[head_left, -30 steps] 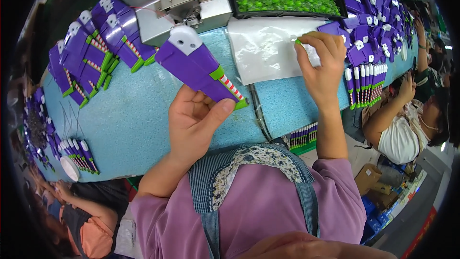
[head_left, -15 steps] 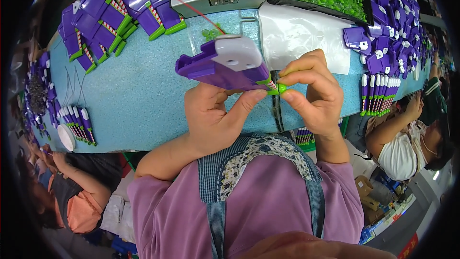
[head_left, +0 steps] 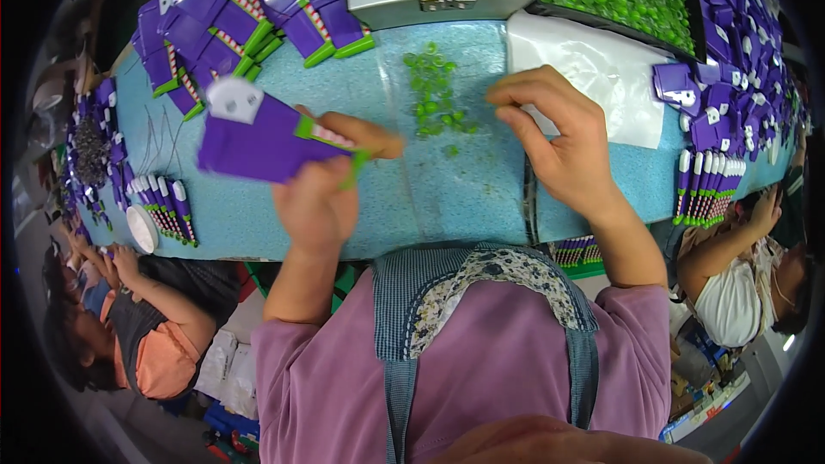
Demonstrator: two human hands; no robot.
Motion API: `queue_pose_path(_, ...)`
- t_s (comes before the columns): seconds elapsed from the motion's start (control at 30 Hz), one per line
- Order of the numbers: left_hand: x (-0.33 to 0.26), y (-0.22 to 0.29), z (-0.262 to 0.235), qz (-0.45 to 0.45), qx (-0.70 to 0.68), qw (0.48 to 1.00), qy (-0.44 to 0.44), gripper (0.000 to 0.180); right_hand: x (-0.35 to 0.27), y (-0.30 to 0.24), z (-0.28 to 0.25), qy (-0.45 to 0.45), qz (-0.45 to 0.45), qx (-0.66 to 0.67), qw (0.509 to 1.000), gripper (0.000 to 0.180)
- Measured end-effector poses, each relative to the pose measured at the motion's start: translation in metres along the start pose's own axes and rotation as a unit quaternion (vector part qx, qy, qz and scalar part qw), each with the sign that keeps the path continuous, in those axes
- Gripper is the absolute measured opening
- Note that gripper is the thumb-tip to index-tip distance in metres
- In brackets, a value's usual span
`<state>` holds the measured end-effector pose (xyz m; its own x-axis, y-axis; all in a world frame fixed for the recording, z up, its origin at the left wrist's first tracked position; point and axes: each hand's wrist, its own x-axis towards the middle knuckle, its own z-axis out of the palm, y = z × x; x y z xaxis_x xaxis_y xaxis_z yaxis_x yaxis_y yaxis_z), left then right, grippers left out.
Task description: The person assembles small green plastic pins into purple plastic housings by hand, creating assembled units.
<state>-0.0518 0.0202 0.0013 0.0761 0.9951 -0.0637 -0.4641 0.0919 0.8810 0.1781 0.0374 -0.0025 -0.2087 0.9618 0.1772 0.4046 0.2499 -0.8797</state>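
My left hand (head_left: 320,206) grips a purple plastic piece (head_left: 249,142) with a white end with holes, a red-and-white striped strip and green ends. The piece is tilted above the table, slightly blurred by motion. My right hand (head_left: 563,142) hovers empty to the right, thumb and fingers apart. Between the hands, small green caps (head_left: 434,90) lie scattered on the blue table mat (head_left: 387,215).
Finished-looking purple pieces (head_left: 232,26) overlap at the back left, beside a metal machine (head_left: 443,4). A black bin of green caps (head_left: 610,0) and a white sheet (head_left: 593,77) lie right of it. Purple parts (head_left: 730,77) pile at far right. Co-workers (head_left: 163,326) sit at both sides.
My left hand has carried the purple piece left and turned it. My right hand has let go of the green end and opened. The scattered green caps now show.
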Motion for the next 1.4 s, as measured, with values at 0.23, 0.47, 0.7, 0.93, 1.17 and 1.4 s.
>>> queue_pose_path(0.23, 0.038, 0.024, -0.031, 0.023, 0.230, 0.954, 0.192, 0.016, 0.035, 0.019, 0.026, -0.029, -0.145, -0.128, 0.981, 0.019)
queue_pose_path(0.47, 0.078, 0.029, -0.036, 0.252, 0.679, 0.644, 0.248, 0.041, 0.031, 0.015, 0.024, -0.012, -0.136, -0.118, 0.984, 0.018)
queue_pose_path(0.7, 0.117, 0.044, -0.073, 0.150, 0.635, 0.708, 0.269, 0.040, 0.014, 0.010, 0.000, 0.038, -0.046, -0.001, 0.998, 0.017)
queue_pose_path(0.93, 0.114, 0.046, -0.066, 0.152, 0.753, 0.560, 0.311, 0.060, -0.002, -0.001, -0.011, 0.068, -0.077, 0.112, 0.988, 0.016)
queue_pose_path(1.17, 0.115, 0.037, -0.074, 0.241, 0.521, 0.782, 0.244, 0.035, -0.021, -0.008, -0.013, 0.110, -0.043, 0.142, 0.983, 0.015)
queue_pose_path(1.4, 0.029, 0.005, -0.039, 0.004, 0.009, 0.996, 0.083, 0.024, -0.020, -0.027, -0.003, 0.104, -0.089, 0.114, 0.984, 0.022)
